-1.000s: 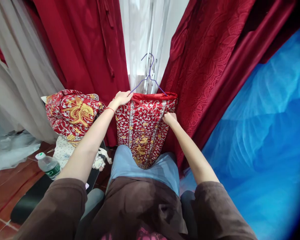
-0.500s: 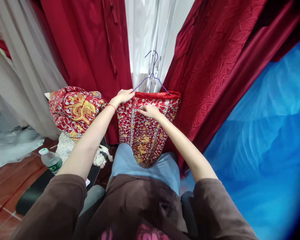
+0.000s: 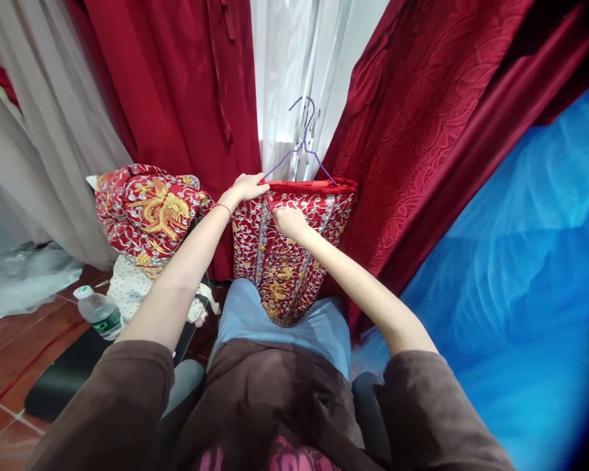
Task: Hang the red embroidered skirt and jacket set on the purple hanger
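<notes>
Garment: red fabric piece densely embroidered in silver scrolls and gold motifs [image 3: 277, 275], in front of the person, upright between the knees. Its narrowed lower end meets the lap of the light-blue trousers [image 3: 238, 317]. Across the top, a plain bright-red cloth band [image 3: 309, 188], under a thin purple wire hanger [image 3: 304, 142] whose lower ends reach it.

Left hand [image 3: 249, 188] — closed over the upper left corner, gripping band and hanger end together. Right hand [image 3: 289, 222] — curled shut against the front panel, just below the band; it seems to pinch a narrow dark-red fabric strip [image 3: 269, 201], though the fingers hide most of it.

Handling, as judged: fairly heavy for its size, given so much thread. Embroidered panels likely stiffish, yet the piece folds and sags, so soft overall. Band looks smooth, perhaps slippery. Raised silver and gold work could snag or pull; wire hanger light, probably easily bent.

Best hold: the plain band at both top corners, wire and cloth pinched together, weight shared with the lap. Fingertips better kept off the raised gold. The strip, being thin, wants a tight pinch near its root.
</notes>
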`<state>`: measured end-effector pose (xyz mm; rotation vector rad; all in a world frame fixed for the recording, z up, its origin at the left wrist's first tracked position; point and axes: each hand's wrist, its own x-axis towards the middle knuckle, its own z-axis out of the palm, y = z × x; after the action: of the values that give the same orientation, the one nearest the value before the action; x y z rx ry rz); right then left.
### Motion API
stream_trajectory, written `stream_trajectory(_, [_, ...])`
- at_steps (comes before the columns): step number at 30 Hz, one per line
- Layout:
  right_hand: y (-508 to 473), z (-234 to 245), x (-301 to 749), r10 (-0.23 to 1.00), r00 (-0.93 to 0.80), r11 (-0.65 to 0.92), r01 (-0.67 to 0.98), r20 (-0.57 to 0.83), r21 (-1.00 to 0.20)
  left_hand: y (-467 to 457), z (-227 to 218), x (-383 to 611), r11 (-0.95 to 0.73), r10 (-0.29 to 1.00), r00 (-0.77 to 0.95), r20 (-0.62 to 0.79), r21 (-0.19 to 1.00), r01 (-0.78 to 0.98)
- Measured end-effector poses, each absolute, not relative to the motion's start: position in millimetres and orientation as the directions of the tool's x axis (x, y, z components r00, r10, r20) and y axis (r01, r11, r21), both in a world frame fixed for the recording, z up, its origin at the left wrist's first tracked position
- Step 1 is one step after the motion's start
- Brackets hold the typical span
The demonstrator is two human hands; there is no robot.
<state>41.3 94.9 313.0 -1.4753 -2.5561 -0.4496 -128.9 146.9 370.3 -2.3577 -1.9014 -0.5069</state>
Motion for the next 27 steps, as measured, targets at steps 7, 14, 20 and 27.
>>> stream_trajectory(7, [88.3,313.0,50.2,0.801,-0.536,0.477,0.841,0.267,0.255,143.6,367.9,-129.7,-0.253,0.927,0.199,0.319,0.14,0.957])
stream_trajectory(14, [105.7,316.5,50.4,0.831,-0.415,0.394,0.909,0.371,0.135,136.7,371.9,-129.3,-0.281,0.926,0.244,0.288,0.091,0.955])
stream_trajectory(20, [105.2,325.8,44.5,0.778,-0.423,0.437,0.896,0.464,0.085,137.6,378.8,-135.1,-0.306,0.941,0.284,0.187,0.105,0.946])
stream_trajectory(27, [100.6,328.6,32.2,0.77,-0.564,0.546,0.824,0.298,0.15,131.2,382.1,-133.6,-0.263,0.959,0.237,0.157,0.175,0.949])
